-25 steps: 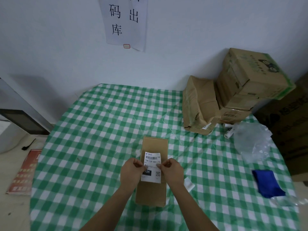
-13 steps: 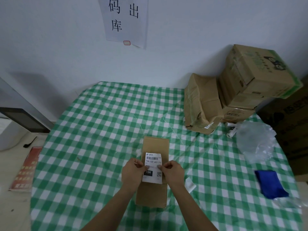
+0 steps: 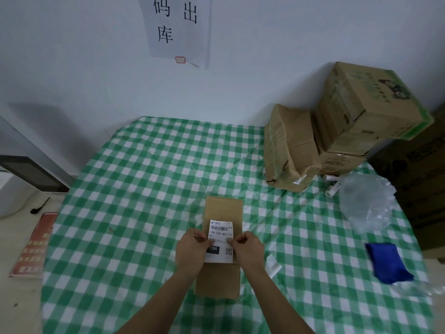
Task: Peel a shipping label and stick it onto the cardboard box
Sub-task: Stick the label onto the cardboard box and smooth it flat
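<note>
Both grips closed on the shipping label: left hand pinches its left edge at mid-height, right hand pinches the right edge opposite, thumbs on the printed face. Holding two opposite edges likely keeps the sheet taut and square, so it can go down without creases. Label sits over the middle of the cardboard box, barcode end away from the person, long sides in line with the box's; cannot tell whether it is already touching the cardboard or hovering just above. Box lies flat on the desk, directly in front of the person, near edge close. Small white strip just right of the box, possibly peeled backing. Judgement: peeling done, sticking and smoothing not yet done.
</note>
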